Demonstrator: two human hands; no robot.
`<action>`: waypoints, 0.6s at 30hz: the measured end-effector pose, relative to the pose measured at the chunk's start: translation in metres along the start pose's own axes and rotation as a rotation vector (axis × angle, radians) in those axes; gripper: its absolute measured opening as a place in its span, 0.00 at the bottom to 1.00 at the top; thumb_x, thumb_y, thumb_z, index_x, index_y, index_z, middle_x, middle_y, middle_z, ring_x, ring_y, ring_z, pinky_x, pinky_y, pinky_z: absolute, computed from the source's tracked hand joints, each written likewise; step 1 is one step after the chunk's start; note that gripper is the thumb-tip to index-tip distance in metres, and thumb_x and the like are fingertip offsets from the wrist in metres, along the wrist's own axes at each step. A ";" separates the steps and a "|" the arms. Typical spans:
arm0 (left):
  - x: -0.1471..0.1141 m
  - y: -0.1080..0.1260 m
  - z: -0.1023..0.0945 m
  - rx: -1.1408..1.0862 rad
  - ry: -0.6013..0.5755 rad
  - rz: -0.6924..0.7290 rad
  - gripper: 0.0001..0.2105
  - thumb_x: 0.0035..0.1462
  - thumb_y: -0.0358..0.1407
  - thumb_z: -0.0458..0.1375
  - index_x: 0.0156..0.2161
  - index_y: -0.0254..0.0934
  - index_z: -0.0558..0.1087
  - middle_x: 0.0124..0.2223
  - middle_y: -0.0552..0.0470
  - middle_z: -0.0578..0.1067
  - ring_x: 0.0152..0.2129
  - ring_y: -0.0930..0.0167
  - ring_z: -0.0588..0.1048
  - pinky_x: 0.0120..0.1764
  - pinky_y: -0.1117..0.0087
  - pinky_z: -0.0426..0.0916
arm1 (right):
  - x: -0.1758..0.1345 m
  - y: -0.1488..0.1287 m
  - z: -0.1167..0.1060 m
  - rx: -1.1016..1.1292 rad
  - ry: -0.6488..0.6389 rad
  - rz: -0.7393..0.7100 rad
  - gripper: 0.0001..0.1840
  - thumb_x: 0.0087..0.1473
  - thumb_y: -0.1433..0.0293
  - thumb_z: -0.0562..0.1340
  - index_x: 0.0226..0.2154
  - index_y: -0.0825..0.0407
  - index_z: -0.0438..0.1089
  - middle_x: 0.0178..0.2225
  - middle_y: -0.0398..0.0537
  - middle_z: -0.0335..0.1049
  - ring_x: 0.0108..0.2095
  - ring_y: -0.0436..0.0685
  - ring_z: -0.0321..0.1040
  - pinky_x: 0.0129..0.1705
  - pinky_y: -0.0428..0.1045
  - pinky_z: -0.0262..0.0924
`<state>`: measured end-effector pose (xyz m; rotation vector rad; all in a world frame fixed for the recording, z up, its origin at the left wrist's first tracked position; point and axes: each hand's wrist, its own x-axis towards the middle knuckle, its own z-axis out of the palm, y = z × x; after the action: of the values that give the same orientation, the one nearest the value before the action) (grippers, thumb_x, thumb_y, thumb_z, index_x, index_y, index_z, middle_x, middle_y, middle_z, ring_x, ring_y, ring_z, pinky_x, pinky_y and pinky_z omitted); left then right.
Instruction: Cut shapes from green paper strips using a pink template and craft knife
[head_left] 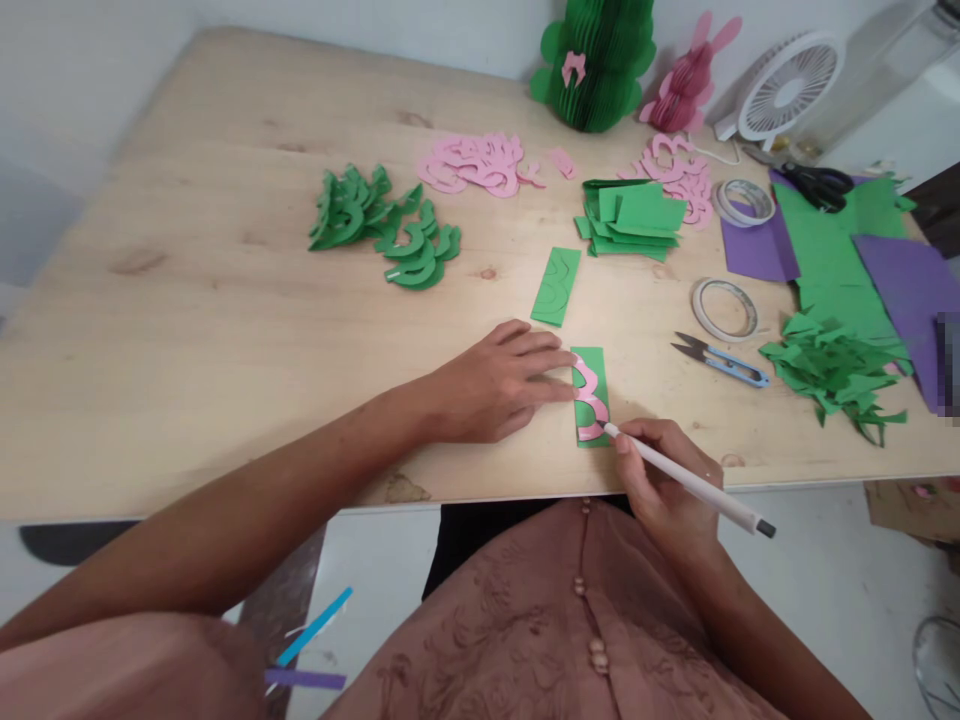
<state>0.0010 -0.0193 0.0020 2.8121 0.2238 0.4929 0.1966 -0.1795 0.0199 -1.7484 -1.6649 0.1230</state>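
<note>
Left hand (502, 385): rests palm-down on the pale wooden worktop (225, 330), fingers stretched out and slightly parted, gripping nothing, tips at the left side of the green paper strip (593, 357).
Right hand (671, 480): grips a white pen (694, 482) with closed fingers, just inside the near edge.
Pen tip: meets the lower right curve of the pink scalloped paper cutout (590, 380).
Pink cutout: lies on top of the strip, near the worktop's near edge.
Second green strip (556, 287): lies just beyond, marked with curved lines.
Green strip stack (634, 218): sits farther toward the far edge.
Curved green cutouts (349, 210): lie heaped left of the stack, well apart.
Blue-handled snips (731, 367): lie between the right hand and a white tape roll (699, 312).
Green scraps (832, 370): lie piled toward the near right corner.
</note>
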 end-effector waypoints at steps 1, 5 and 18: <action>0.000 0.000 0.000 0.001 0.000 0.000 0.20 0.60 0.27 0.51 0.55 0.44 0.72 0.61 0.48 0.70 0.58 0.60 0.66 0.59 0.54 0.57 | 0.000 0.000 0.000 0.002 0.001 -0.001 0.01 0.57 0.72 0.62 0.33 0.51 0.70 0.26 0.40 0.72 0.26 0.48 0.69 0.27 0.43 0.61; 0.000 0.000 0.001 0.003 0.001 -0.003 0.20 0.60 0.27 0.52 0.55 0.44 0.72 0.61 0.49 0.70 0.58 0.61 0.66 0.59 0.54 0.57 | -0.001 0.001 0.001 0.008 0.003 0.009 0.01 0.57 0.72 0.62 0.33 0.51 0.70 0.26 0.41 0.72 0.25 0.49 0.69 0.27 0.44 0.62; 0.001 0.000 0.001 0.006 0.022 0.000 0.20 0.59 0.26 0.52 0.54 0.44 0.73 0.60 0.49 0.71 0.56 0.61 0.67 0.58 0.55 0.58 | -0.006 0.006 0.004 0.057 0.000 0.043 0.01 0.57 0.72 0.63 0.34 0.50 0.70 0.27 0.41 0.72 0.25 0.49 0.67 0.25 0.44 0.59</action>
<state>0.0025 -0.0197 0.0016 2.8136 0.2303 0.5244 0.1984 -0.1830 0.0113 -1.7424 -1.6090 0.1884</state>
